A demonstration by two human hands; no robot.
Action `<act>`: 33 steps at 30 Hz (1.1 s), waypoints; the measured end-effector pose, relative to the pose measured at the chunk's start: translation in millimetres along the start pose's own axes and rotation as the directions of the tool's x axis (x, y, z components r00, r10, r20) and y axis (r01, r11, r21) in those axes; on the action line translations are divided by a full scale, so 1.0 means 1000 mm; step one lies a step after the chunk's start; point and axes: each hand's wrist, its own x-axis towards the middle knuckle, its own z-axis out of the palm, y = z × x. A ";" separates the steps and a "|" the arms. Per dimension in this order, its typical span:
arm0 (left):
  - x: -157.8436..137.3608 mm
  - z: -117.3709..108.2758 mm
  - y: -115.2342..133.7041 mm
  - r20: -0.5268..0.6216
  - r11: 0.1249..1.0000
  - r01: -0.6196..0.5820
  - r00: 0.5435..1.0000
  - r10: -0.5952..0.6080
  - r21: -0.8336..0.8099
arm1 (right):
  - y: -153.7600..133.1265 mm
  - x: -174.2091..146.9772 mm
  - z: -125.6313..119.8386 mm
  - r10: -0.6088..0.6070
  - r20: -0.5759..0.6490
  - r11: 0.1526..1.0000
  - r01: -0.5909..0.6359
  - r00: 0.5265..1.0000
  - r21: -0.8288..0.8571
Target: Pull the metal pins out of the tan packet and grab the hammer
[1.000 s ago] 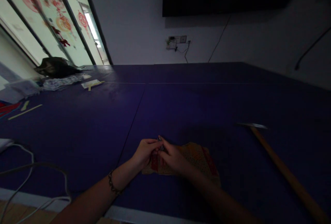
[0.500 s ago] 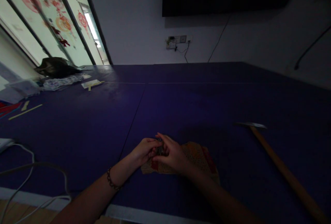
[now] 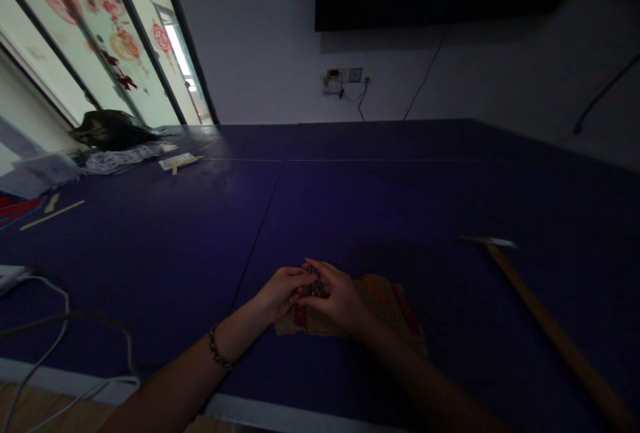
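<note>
Both my hands meet over the near part of the table around a small dark bundle (image 3: 315,286) with a metallic glint; its kind is too dim to make out. My left hand (image 3: 285,293), with a braided bracelet at the wrist, pinches the bundle's left side. From the right, my right hand (image 3: 341,301) curls its fingers and thumb round it. Under the hands lies a tan patterned cloth (image 3: 383,300) with red bands and an orange patch, partly covered by my right hand and forearm. A hammer (image 3: 545,320) with a long wooden handle rests to the right.
The dark purple table (image 3: 380,206) reaches back to the wall. White cables (image 3: 65,313) run from a power strip (image 3: 10,278) at the left edge. Yellow strips (image 3: 53,215), a dark bag (image 3: 113,130) and papers (image 3: 125,158) lie at the far left.
The hands keep nearly the same pose around the bundle, with only slight finger movement. The whole view has shifted a little; cloth and hammer stay put on the table.
</note>
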 end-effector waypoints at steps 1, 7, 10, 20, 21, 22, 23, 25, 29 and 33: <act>0.000 0.000 -0.001 -0.011 1.000 -0.004 1.000 0.004 -0.005 | 0.002 0.000 0.001 0.002 0.007 1.000 -0.002 1.000 0.017; -0.002 0.003 -0.003 -0.073 0.998 -0.056 0.996 0.056 0.006 | 0.007 -0.003 0.007 0.078 0.005 0.987 -0.077 0.997 0.142; -0.002 0.004 -0.003 -0.068 0.997 -0.083 0.994 0.083 0.000 | 0.006 -0.003 0.008 0.087 0.007 0.988 -0.087 0.996 0.127; -0.001 0.000 -0.001 0.021 0.998 -0.036 0.999 0.035 0.046 | 0.016 -0.001 0.008 0.119 0.039 0.974 -0.124 0.992 0.192; -0.001 0.000 -0.001 0.018 0.998 -0.037 0.999 0.036 0.054 | 0.017 -0.001 0.009 0.128 0.047 0.968 -0.135 0.991 0.213; -0.002 0.000 -0.001 0.012 0.997 -0.037 0.999 0.037 0.060 | 0.018 -0.001 0.009 0.137 0.054 0.961 -0.146 0.989 0.236; -0.002 0.001 -0.001 0.005 0.997 -0.039 0.999 0.038 0.065 | 0.019 -0.001 0.009 0.146 0.060 0.953 -0.157 0.987 0.260; -0.002 0.002 -0.001 -0.014 0.997 -0.040 0.999 0.042 0.071 | 0.019 -0.002 0.010 0.167 0.072 0.932 -0.182 0.983 0.313; -0.003 0.003 -0.001 -0.045 0.996 -0.069 0.996 0.071 0.059 | 0.018 0.000 0.010 0.228 0.112 0.871 -0.254 0.967 0.421; -0.002 0.004 0.001 -0.043 0.996 -0.074 0.996 0.076 0.055 | 0.018 0.002 0.010 0.293 0.129 0.803 -0.317 0.947 0.505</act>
